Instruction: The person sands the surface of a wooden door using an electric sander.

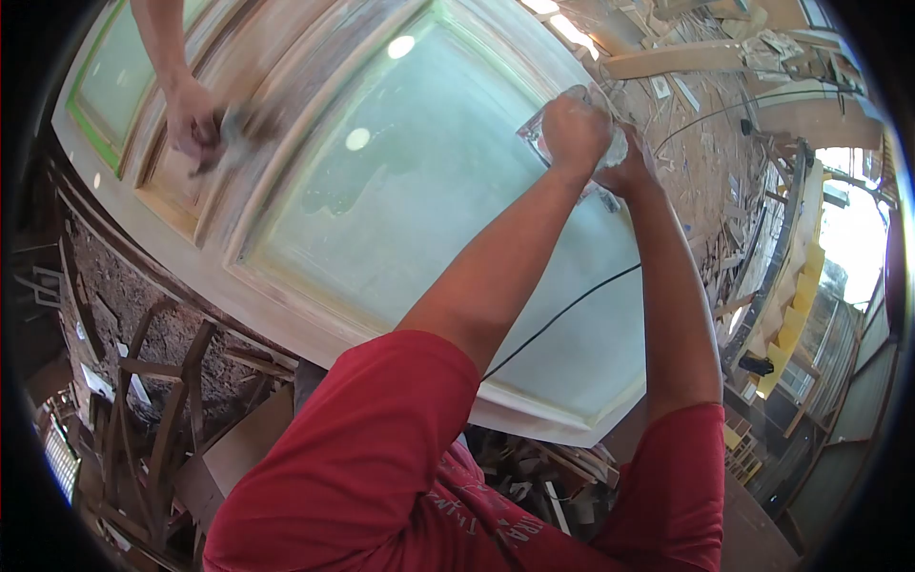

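Observation:
Both my hands are together over the far right edge of a large framed panel (448, 200) with a pale green, glass-like face. My left hand (577, 129) is a closed fist around what looks like a crumpled clear plastic bag (531, 133). Close beside it, my right hand (629, 162) has its fingers curled on the same bundle, where whitish material shows. Its contents are hard to make out. Loose plastic hangs below the hands, just over the panel. Wet-looking patches (338, 191) mark the pale face.
Another person's hand (195, 124) works a motion-blurred object over the wooden mouldings at upper left. Green tape (95, 153) edges a second pane. A black cable (572, 305) crosses the panel. Wood scraps (691, 143) litter the floor; wooden frames (157, 381) stand at lower left.

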`<state>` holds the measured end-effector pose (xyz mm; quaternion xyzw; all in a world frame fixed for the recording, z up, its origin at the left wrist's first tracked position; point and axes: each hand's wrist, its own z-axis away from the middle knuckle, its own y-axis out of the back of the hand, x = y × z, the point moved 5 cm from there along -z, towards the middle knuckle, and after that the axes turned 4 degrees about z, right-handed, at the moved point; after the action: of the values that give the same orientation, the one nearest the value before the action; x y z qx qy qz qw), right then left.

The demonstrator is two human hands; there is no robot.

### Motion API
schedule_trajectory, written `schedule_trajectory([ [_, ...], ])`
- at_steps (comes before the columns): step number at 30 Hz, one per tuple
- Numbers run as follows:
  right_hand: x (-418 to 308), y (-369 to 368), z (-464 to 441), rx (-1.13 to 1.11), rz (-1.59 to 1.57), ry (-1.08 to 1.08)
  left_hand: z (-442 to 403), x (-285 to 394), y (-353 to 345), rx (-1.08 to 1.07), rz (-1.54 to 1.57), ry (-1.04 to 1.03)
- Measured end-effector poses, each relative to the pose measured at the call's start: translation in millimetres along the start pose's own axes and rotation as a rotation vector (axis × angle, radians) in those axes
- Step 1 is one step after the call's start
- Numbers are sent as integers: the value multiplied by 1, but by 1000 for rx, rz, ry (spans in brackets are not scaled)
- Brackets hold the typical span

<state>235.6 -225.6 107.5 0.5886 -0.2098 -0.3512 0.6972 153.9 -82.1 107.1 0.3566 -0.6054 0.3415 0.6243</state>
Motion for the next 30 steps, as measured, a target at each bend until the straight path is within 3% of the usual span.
schedule_trajectory([
  [1,12,-3,9,-93,-10,-11,12,1,-7,-13,-9,-70],
  [3,44,-14,38,-55,71,-195,35,-1,-26,7,-34,-85],
  [5,56,-15,57,-39,97,-217,54,-3,-41,12,-37,-103],
  [7,42,4,63,-51,66,-75,67,-3,-50,2,-24,-120],
  [11,12,25,58,-198,43,-133,66,-9,-54,-64,41,74],
  [14,27,6,41,-134,55,-60,46,-10,-43,-48,18,57],
  [19,-55,41,-2,-55,43,-109,-14,-3,0,-5,19,-37],
  [24,-93,28,-66,-8,-53,88,-79,-5,43,-14,28,203],
  [30,-160,26,-127,27,-55,157,-147,-15,86,60,-34,158],
])
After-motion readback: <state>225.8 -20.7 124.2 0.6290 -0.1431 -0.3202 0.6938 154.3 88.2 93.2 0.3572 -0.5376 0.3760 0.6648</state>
